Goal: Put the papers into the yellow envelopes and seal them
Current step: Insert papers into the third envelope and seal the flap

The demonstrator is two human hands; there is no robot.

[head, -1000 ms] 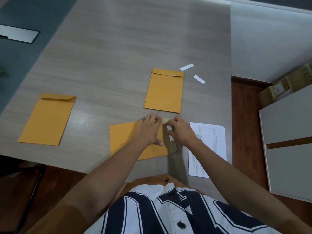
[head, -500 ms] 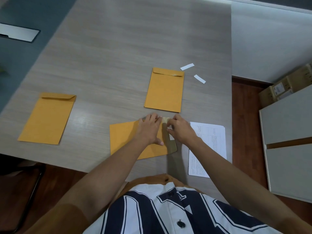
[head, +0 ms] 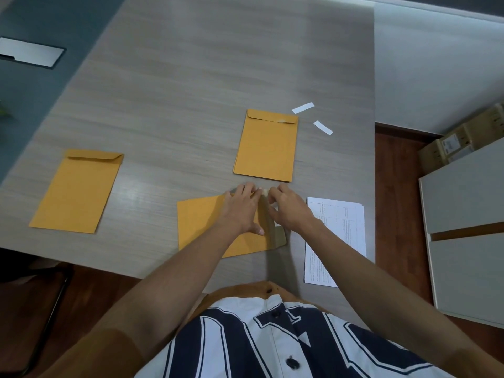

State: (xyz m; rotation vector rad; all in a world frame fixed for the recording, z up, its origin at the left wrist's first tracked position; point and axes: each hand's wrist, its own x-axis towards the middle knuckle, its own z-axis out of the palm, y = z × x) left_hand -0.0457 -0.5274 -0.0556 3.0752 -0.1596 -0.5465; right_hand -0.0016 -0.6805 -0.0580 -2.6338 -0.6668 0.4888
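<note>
a: where are the hands?
b: left hand [head: 241, 211] lies flat, fingers spread, on the sideways yellow envelope [head: 201, 227] at the desk [head: 191, 105] edge.
a: the right?
b: right hand [head: 289, 211] pinches a white strip [head: 274, 205] at its flap [head: 274, 227]; papers [head: 336, 238] just beside.

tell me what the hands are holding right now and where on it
The left hand presses flat on the near envelope beside its open flap. The right hand pinches a white strip at the flap.

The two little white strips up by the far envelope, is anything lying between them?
Nothing: in the head view only bare table shows between the upper white strip and the lower white strip, right of the far envelope.
</note>
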